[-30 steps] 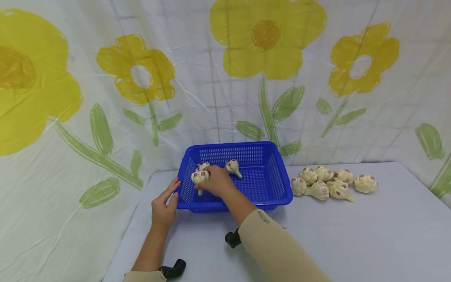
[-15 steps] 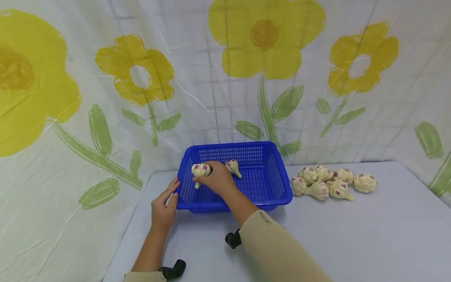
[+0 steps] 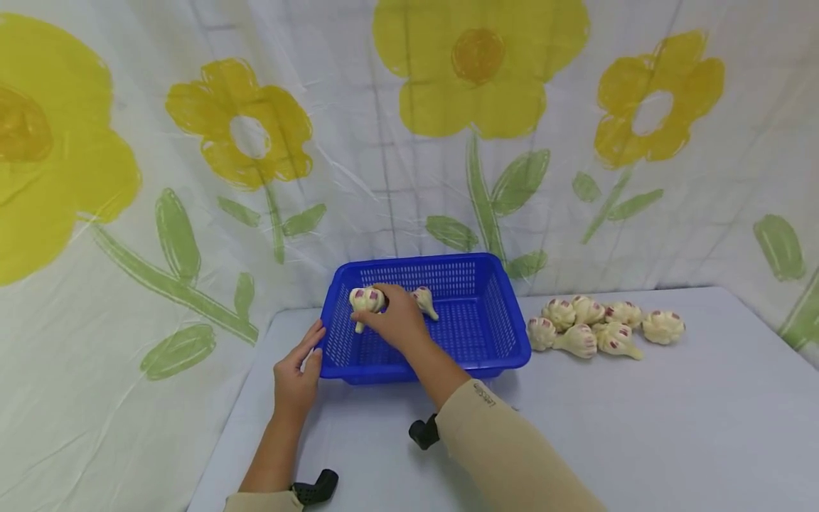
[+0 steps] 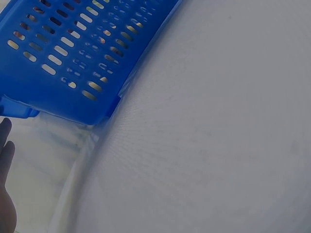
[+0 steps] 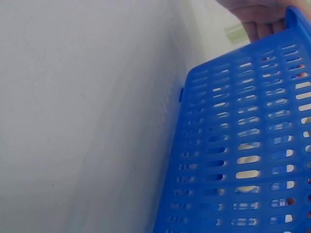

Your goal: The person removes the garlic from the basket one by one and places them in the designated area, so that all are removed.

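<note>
In the head view my right hand [image 3: 399,316] reaches into the blue plastic basket [image 3: 461,370] and grips a garlic bulb [image 3: 365,299] near the left end. The bulb is cream with purple patches, its stem pointing down. Just right of the fingers, another garlic bulb [image 3: 424,300] lies in the basket, partly covered by the hand. My left hand [image 3: 297,377] rests with fairly straight fingers along the basket's left rim. At the left edge of the left wrist view, fingers [image 4: 6,160] show below the basket's rim. Slotted basket wall [image 5: 233,136] fills much of the right wrist view.
Right of the basket, several garlic bulbs [image 3: 579,341] lie grouped on the white-covered table [image 3: 640,427]. A white curtain [image 3: 358,178] with yellow flowers hangs close behind the basket. Black wrist cameras [image 3: 316,489] sit at both cuffs.
My right hand has shifted the gripped garlic bulb slightly toward the basket's back. It now covers the bulb that showed behind it earlier. The left hand stays on the rim.
</note>
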Available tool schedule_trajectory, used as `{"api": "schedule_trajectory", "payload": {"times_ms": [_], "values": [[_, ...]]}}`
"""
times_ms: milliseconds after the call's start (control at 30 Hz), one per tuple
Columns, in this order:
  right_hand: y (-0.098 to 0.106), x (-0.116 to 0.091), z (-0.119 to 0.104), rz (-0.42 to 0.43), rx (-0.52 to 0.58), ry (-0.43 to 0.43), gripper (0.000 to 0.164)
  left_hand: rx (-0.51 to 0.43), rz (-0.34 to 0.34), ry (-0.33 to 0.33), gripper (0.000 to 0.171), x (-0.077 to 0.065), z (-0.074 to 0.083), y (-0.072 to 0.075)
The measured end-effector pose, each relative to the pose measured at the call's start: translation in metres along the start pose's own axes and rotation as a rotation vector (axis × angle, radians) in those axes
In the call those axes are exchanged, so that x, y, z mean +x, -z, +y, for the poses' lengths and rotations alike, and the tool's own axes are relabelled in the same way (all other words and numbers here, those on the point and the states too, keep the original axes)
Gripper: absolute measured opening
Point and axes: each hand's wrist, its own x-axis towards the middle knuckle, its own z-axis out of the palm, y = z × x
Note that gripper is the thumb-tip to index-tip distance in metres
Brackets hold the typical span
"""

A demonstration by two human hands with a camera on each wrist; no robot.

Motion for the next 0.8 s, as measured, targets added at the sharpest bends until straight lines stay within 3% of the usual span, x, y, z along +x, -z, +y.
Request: {"api": "schedule_trajectory", "payload": {"times_ms": [267,567,800], "values": [[0.013,-0.010,0.000,0.124,0.096,0.042,0.068,-0.047,-0.018,0.023,0.031,0.001,0.002,-0.003],[0.042,-0.023,0.013,0.194,0.266,0.078,0.070,-0.054,-0.009,0.028,0.030,0.000,0.004,-0.004],[0.078,-0.038,0.037,0.277,0.219,0.102,0.070,-0.023,-0.001,0.026,0.030,0.000,0.003,0.003]]}}
